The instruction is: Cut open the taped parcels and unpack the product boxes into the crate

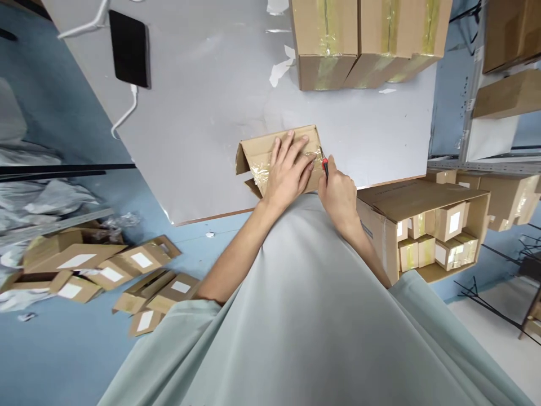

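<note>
A small cardboard box [257, 148] with clear tape lies near the front edge of the grey table, its left end flaps standing open. My left hand [287, 172] rests flat on top of it, fingers stretched and somewhat apart, holding nothing. My right hand [339, 192] is closed around a cutter [325, 163] with a red-and-black handle and a narrow blade. The blade's tip is at the box's right end; whether it has gone into the cardboard or tape I cannot tell.
Taped cartons [327, 34] stand at the table's back right. A black phone [129, 48] with a white cable lies back left. An open carton [422, 197] of small boxes is right of the table. Opened boxes [139, 262] litter the blue floor at left.
</note>
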A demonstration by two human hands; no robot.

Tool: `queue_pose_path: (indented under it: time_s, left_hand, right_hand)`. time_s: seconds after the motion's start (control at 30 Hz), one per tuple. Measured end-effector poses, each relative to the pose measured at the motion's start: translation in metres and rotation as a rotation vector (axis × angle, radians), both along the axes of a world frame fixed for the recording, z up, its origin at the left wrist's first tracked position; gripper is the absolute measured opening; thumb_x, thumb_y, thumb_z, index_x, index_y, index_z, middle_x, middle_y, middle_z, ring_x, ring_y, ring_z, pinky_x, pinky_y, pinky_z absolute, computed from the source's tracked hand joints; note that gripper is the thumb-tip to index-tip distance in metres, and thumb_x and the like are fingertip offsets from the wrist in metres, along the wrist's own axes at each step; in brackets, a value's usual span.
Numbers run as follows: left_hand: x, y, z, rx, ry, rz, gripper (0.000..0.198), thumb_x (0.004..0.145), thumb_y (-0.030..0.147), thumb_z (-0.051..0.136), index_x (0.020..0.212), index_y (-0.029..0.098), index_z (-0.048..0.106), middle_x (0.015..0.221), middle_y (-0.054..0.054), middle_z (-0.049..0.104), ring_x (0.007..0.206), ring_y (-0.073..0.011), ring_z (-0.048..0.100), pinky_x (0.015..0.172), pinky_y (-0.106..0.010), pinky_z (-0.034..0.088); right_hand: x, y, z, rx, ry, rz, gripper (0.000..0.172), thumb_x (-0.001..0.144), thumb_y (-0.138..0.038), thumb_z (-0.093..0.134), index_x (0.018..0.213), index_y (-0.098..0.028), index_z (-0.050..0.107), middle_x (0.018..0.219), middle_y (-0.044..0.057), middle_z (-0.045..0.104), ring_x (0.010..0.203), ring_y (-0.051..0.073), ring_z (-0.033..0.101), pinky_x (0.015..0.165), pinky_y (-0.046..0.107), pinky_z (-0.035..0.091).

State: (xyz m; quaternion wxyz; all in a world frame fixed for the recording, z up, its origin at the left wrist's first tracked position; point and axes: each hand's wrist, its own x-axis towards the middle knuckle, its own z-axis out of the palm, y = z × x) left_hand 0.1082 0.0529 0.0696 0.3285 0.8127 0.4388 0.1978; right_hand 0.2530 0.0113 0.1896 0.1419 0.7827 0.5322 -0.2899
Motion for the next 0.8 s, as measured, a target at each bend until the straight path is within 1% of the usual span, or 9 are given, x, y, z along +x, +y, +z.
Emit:
queue_pose_path:
  time_s: [0.1,0.2,0.33,0.43,0.57,0.67,0.8]
  left_hand:
    - [-0.004,0.001,0.000,-0.014,-0.029,-0.054,0.050,0.118,0.056,0.049,0.155,0.029,0.068,0.181,-0.010,0.053,0.181,-0.0353,0.024,0.149,-0.070,0.012]
    - [-0.008,0.000,0.000,-0.018,-0.052,-0.119,0.057,0.115,0.059,0.055,0.162,0.027,0.063,0.186,-0.011,0.045,0.182,-0.0386,0.019,0.148,-0.072,0.009]
    - [-0.011,-0.003,-0.001,-0.016,-0.081,-0.222,0.081,0.104,0.065,0.070,0.173,0.027,0.051,0.192,-0.011,0.032,0.182,-0.0454,0.008,0.147,-0.077,0.002]
    - [-0.010,-0.005,-0.003,-0.021,-0.095,-0.269,0.093,0.100,0.067,0.073,0.177,0.024,0.045,0.194,-0.012,0.027,0.182,-0.0481,0.001,0.146,-0.079,0.001]
    - [-0.007,-0.007,-0.002,-0.021,-0.100,-0.298,0.090,0.102,0.060,0.072,0.178,0.020,0.044,0.194,-0.013,0.027,0.182,-0.0475,0.001,0.147,-0.078,0.002]
    - [-0.006,-0.010,-0.001,-0.022,-0.108,-0.314,0.085,0.103,0.055,0.069,0.176,0.018,0.047,0.193,-0.014,0.029,0.182,-0.0452,0.002,0.148,-0.074,0.003]
    - [-0.005,-0.011,-0.002,-0.014,-0.133,-0.303,0.078,0.105,0.053,0.064,0.172,0.016,0.052,0.191,-0.016,0.032,0.182,-0.0436,0.004,0.149,-0.072,0.004]
  right_hand:
    - [-0.012,0.000,0.002,-0.011,-0.064,-0.034,0.062,0.119,-0.019,0.037,0.181,-0.007,0.035,0.130,0.023,0.083,0.117,0.035,0.082,0.103,0.043,0.061]
    - [-0.024,-0.002,0.003,-0.019,-0.124,-0.073,0.063,0.120,-0.021,0.037,0.181,-0.006,0.035,0.129,0.025,0.082,0.116,0.036,0.082,0.103,0.045,0.061]
    - [-0.036,-0.002,0.004,-0.025,-0.189,-0.114,0.062,0.120,-0.027,0.035,0.180,-0.009,0.035,0.131,0.025,0.082,0.117,0.035,0.081,0.103,0.044,0.061]
    - [-0.043,0.001,0.003,-0.030,-0.240,-0.143,0.062,0.121,-0.029,0.033,0.180,-0.011,0.037,0.135,0.025,0.081,0.121,0.036,0.080,0.103,0.043,0.061]
    - [-0.054,0.002,0.003,-0.035,-0.307,-0.176,0.062,0.120,-0.026,0.030,0.180,-0.014,0.039,0.140,0.027,0.078,0.124,0.036,0.080,0.104,0.043,0.061]
    - [-0.059,0.002,0.006,-0.052,-0.330,-0.203,0.061,0.119,-0.022,0.032,0.178,-0.013,0.043,0.138,0.026,0.080,0.125,0.036,0.080,0.105,0.044,0.061]
    - [-0.062,0.003,0.011,-0.051,-0.348,-0.224,0.059,0.118,-0.022,0.035,0.175,-0.013,0.047,0.140,0.027,0.079,0.129,0.038,0.078,0.106,0.046,0.059]
